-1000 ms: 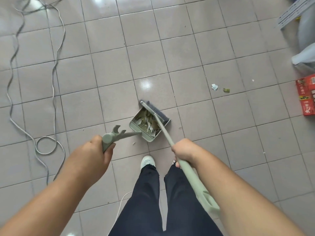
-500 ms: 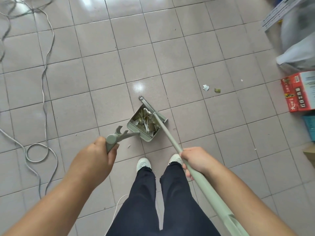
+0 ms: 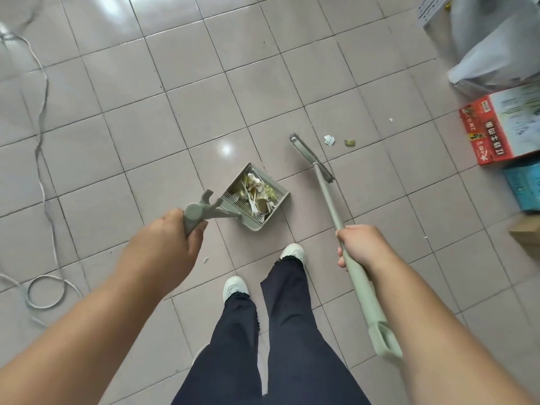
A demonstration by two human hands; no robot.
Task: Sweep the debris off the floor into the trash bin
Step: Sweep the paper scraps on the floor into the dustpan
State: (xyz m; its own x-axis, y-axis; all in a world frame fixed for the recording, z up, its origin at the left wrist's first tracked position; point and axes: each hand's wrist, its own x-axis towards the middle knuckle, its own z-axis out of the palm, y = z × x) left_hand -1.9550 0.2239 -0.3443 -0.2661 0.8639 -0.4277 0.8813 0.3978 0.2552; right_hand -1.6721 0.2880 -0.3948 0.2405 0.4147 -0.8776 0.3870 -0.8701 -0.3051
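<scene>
Left hand (image 3: 163, 247) is clenched round the dustpan (image 3: 257, 197) handle; right hand (image 3: 361, 247) is wrapped round the broom (image 3: 328, 197) shaft. Two scraps (image 3: 339, 140) lie just right of the broom head — likely light, easily scattered, best swept gently. The shaft runs near-right to far-left, head far.
</scene>
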